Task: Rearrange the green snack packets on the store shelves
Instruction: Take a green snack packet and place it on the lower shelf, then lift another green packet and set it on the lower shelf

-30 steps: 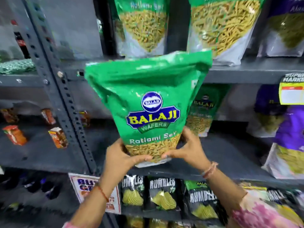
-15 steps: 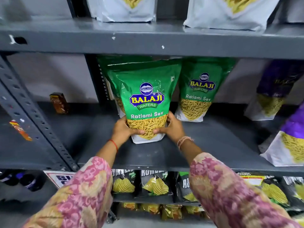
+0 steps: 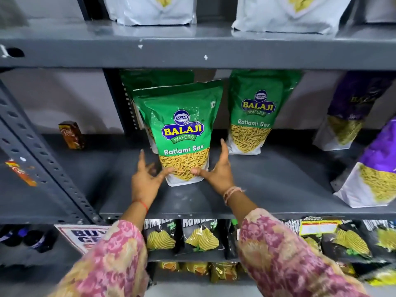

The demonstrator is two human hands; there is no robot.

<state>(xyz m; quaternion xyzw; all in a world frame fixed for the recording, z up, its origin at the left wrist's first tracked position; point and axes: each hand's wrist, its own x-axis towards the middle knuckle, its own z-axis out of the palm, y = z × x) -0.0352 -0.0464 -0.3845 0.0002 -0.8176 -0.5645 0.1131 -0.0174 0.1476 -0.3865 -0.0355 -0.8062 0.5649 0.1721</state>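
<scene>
Steadying a glossy green plastic snack pouch (image 3: pixel 184 133) upright on the grey metal shelf (image 3: pixel 267 189), both hands, left (image 3: pixel 145 181) and right (image 3: pixel 218 172), flank its base, fingers spread, thumbs touching.

A dark grey metal shelf (image 3: pixel 267 185) is seen across the middle of the view, carried at the left by a perforated upright (image 3: pixel 38 155). Towards its far left a green snack packet (image 3: pixel 182 133) is stood upright, with another green packet (image 3: pixel 150 79) set directly behind it. Just to the right, further back, a second green Ratlami Sev packet (image 3: pixel 255 112) is stood apart from the first. At the far right two purple packets (image 3: pixel 351 112) (image 3: pixel 372 168) are placed, the nearer one tilted. On the neighbouring shelf to the left a small brown carton (image 3: pixel 71 135) is stood upright. On the upper shelf (image 3: pixel 192 52) white-bottomed packets (image 3: pixel 154 11) are placed.
</scene>
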